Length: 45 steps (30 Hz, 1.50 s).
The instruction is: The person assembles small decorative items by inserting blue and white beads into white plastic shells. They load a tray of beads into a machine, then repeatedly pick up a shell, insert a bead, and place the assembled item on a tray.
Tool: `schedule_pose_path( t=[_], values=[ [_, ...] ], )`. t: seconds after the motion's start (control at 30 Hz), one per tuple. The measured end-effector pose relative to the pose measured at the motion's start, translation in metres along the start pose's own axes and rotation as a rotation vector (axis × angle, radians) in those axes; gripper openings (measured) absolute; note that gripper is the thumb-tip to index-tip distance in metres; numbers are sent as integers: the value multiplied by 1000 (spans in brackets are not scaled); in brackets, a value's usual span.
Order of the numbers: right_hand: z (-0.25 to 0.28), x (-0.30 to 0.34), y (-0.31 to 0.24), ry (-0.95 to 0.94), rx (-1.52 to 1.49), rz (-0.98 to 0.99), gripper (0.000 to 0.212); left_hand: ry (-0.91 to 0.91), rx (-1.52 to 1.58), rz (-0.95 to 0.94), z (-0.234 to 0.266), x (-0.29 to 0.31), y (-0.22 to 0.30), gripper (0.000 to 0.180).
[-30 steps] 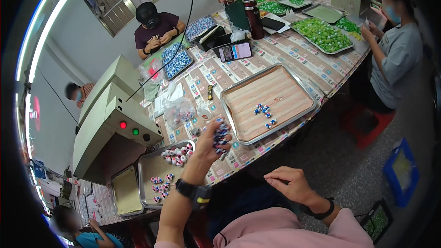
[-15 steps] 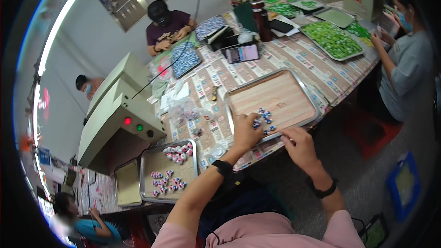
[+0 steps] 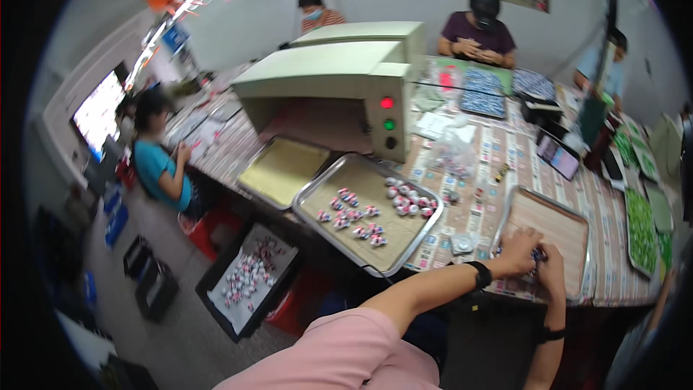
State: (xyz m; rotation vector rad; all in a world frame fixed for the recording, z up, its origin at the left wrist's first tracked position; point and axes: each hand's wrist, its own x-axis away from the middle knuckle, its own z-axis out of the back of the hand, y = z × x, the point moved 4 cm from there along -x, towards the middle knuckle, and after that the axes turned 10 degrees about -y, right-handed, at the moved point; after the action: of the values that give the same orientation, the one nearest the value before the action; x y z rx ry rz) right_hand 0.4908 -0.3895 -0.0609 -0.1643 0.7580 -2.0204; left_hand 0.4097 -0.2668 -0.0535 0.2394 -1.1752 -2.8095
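Both my hands are low over the near part of a metal-rimmed tray [image 3: 588, 235] with a wood-coloured bottom. Small blue-and-white pieces [image 3: 537, 255] show between them. My left hand [image 3: 518, 251] has its fingers bent down at the pieces, and more blue bits peek out at its left. Beside it, my right hand [image 3: 552, 272] is curled, its fingertips meeting the same spot. What either hand grips is hidden by the fingers. To the left, another metal tray [image 3: 317, 227] carries several small pink, white and blue figures [image 3: 350, 209] and round white-and-red pieces [image 3: 411, 198].
A pale green machine [image 3: 393, 119] with an open mouth stands left of centre, a yellowish tray [image 3: 278, 173] before it. A black bin [image 3: 249, 282] of small pieces sits below the table edge. Plastic bags [image 3: 453, 155], a phone [image 3: 558, 157] and trays of green pieces [image 3: 640, 227] lie farther off.
The view has swung left, bringing the machine and the black bin into sight. My right hand has come in beside my left at the blue-and-white pieces.
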Motion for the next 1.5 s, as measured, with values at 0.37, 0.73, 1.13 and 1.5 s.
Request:
schedule_pose_path(
  t=[0.37, 0.73, 1.13, 1.5],
  values=[
    [23, 21, -87, -2, -66, -27, 34, 112, 267, -254, 151, 81, -13, 41],
    [-25, 35, -290, -311, -95, 53, 20, 237, -107, 559, 496, 225, -270, 51],
    [-33, -15, -314, -410, -21, -307, 23, 517, -99, 276, 479, 81, -490, 70],
    [-46, -40, -290, -420, -17, -369, 22, -352, 454, 98, 405, 35, -416, 65]
  ],
)
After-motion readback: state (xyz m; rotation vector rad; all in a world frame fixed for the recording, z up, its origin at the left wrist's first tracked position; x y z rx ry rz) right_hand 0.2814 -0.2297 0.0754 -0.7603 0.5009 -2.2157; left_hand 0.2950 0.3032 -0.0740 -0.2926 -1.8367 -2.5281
